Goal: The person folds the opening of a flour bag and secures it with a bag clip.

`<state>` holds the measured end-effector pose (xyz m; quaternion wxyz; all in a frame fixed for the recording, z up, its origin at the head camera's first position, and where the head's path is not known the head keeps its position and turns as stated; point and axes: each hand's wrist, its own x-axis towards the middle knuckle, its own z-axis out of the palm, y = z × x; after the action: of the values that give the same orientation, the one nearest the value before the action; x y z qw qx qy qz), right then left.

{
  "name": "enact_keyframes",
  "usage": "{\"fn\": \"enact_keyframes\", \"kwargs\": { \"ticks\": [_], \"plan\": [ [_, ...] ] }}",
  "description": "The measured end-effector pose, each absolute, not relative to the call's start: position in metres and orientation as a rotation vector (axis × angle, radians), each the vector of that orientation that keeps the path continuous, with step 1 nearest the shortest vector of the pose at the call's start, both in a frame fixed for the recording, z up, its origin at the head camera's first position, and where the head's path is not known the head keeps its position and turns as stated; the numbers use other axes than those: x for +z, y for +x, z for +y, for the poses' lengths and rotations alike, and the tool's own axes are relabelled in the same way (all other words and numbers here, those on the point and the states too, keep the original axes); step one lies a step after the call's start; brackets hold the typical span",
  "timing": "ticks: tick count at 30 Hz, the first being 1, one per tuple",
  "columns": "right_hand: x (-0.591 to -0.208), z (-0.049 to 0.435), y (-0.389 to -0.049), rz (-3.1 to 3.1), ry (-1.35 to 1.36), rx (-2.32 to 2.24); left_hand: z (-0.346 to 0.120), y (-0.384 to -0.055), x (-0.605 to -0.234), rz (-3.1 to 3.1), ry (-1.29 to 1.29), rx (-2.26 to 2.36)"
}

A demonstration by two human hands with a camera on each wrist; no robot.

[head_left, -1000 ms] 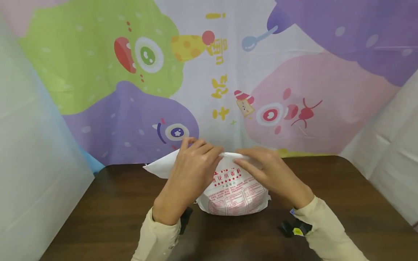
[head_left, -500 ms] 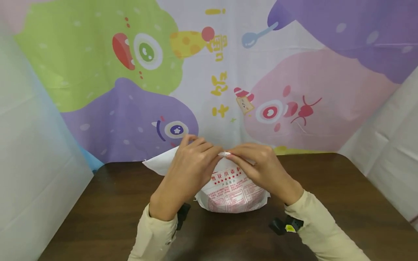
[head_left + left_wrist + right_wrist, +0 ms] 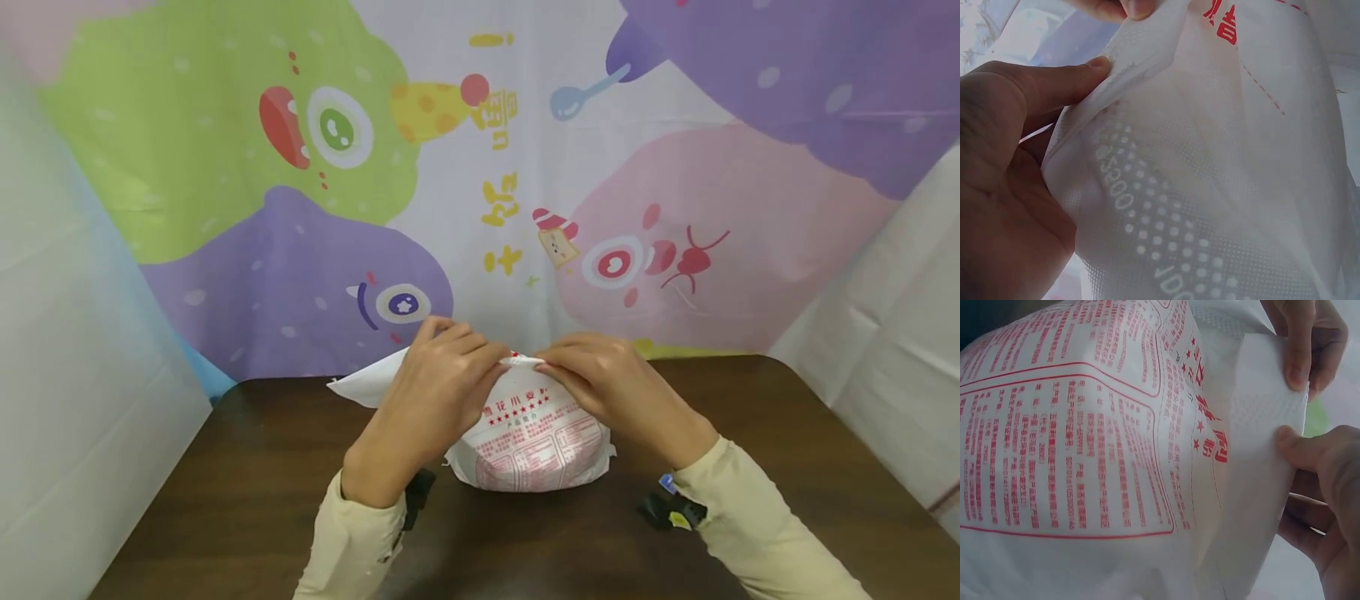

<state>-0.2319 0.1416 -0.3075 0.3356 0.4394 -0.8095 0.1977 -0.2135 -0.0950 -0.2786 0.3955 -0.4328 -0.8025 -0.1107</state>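
A white flour bag (image 3: 536, 450) with red print stands on the table, bulging at its base. Its top edge is folded over into a flat strip (image 3: 1266, 450), plain in the right wrist view. My left hand (image 3: 442, 383) pinches this fold near its middle; in the left wrist view the left thumb (image 3: 1079, 78) lies on top of the folded edge. Close beside it, my right hand (image 3: 618, 383) pinches the same fold farther right, with the right thumb (image 3: 1310, 450) pressed on the strip. A loose white corner (image 3: 367, 383) of the bag sticks out left, partly hidden behind my left hand.
The dark wooden table (image 3: 247, 492) spreads around the bag. A cartoon-printed curtain (image 3: 300, 242) hangs behind it, and white cloth walls (image 3: 67, 350) stand at both sides. Dark wrist devices (image 3: 667, 507) are strapped at the sleeves.
My right hand came in against the left hand along the fold, then shifted back right a little. The left hand has kept its hold, and the bag has barely moved.
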Motion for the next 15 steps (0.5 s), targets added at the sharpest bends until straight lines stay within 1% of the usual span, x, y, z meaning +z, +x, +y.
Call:
{"fn": "enact_keyframes", "kwargs": {
  "ticks": [15],
  "plan": [
    [-0.315,0.164,-0.232,-2.209,1.057,0.463,-0.094,-0.213,-0.28,-2.06,-1.12,-0.29]
  ]
}}
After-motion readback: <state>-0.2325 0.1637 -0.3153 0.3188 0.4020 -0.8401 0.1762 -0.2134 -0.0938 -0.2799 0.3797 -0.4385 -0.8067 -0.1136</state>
